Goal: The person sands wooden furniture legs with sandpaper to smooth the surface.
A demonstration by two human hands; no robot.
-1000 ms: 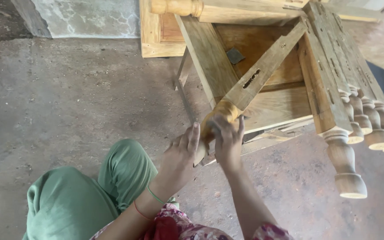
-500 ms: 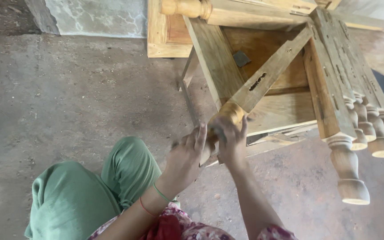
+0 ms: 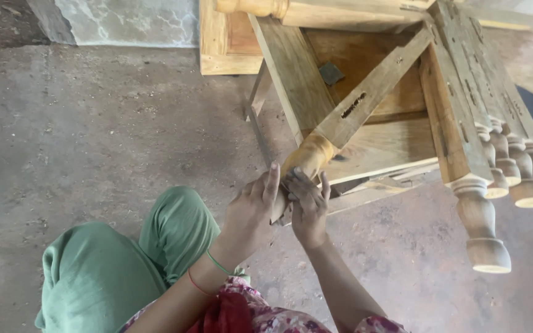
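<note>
left hand (image 3: 251, 213) + right hand (image 3: 306, 206): grip pressed together round turned leg end (image 3: 306, 160) | leg between palms, pale vs darker frame (image 3: 365, 132) beyond | rubbing looks partway, other legs (image 3: 479, 222) right untouched

Bare grey concrete floor (image 3: 94, 123), stained. Overturned wooden furniture frame (image 3: 365, 98) lies directly on it; person's green-trousered knee (image 3: 118, 271) alongside.

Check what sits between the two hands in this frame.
In the head view, the rounded end of a turned wooden leg lies between the left hand and right hand; both palms press against it.
</note>
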